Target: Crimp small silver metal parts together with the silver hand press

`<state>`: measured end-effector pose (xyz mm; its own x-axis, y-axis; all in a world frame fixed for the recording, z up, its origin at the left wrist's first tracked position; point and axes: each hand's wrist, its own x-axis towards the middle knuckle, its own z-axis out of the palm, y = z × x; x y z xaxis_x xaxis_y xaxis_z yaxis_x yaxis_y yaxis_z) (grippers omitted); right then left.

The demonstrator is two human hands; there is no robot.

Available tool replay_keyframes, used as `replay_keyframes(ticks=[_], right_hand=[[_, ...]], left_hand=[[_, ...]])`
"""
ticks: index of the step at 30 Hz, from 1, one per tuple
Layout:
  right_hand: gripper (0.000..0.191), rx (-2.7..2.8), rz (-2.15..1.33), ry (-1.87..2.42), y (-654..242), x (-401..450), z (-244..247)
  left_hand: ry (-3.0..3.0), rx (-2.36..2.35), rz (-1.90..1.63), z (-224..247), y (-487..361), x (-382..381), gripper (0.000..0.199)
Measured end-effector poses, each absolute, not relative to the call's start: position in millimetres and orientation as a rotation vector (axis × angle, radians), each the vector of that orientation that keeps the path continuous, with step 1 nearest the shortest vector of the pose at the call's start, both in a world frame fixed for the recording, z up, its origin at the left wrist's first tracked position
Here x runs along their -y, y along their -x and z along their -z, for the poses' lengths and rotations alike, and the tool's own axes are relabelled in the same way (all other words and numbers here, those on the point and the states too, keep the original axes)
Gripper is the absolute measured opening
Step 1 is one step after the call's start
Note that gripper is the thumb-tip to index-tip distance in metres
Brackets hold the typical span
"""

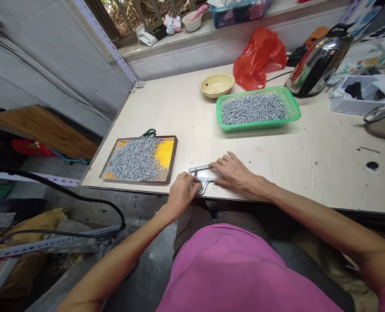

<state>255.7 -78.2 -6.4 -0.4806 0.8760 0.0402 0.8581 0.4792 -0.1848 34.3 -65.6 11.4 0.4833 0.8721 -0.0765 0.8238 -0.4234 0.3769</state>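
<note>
A metal hand tool with two handles and a small spring lies at the table's front edge. My left hand pinches the tool's left end, fingers closed. My right hand is wrapped round the handles from the right. To the left, a shallow tray with a yellow bottom holds a heap of small silvery metal pieces. Farther back on the right stands a green basket full of similar pieces. Whether a small piece sits in the tool's jaw is too small to tell.
Dark green scissor handles show behind the tray. A cream bowl, a red plastic bag and a steel kettle stand at the back. A white bin and a black disc are at the right.
</note>
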Motion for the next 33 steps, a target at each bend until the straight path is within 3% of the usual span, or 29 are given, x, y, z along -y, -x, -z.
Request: replay_keyframes(ticks=[4,8,12,22,33], right_hand=[[0.050,2.552,-0.181,1.535,-255,85,9],[0.069,2.525,-0.204,1.603,-257,93,3],[0.055,2.536,-0.248,1.698,-256,94,-4],[0.015,2.605,-0.331,1.754,-245,74,2],[0.029,2.585,-0.341,1.600,-262,67,-1]], left_hand=[[-2.728,-1.040,-0.089,-5,-58,61,0.046],[-2.799,-0.938,0.059,-3,-69,44,0.053],[-2.826,-0.909,0.120,-2,-72,32,0.066],[-2.749,-1.022,0.082,4,-79,20,0.036],[-2.691,-1.182,-0.029,5,-78,29,0.040]])
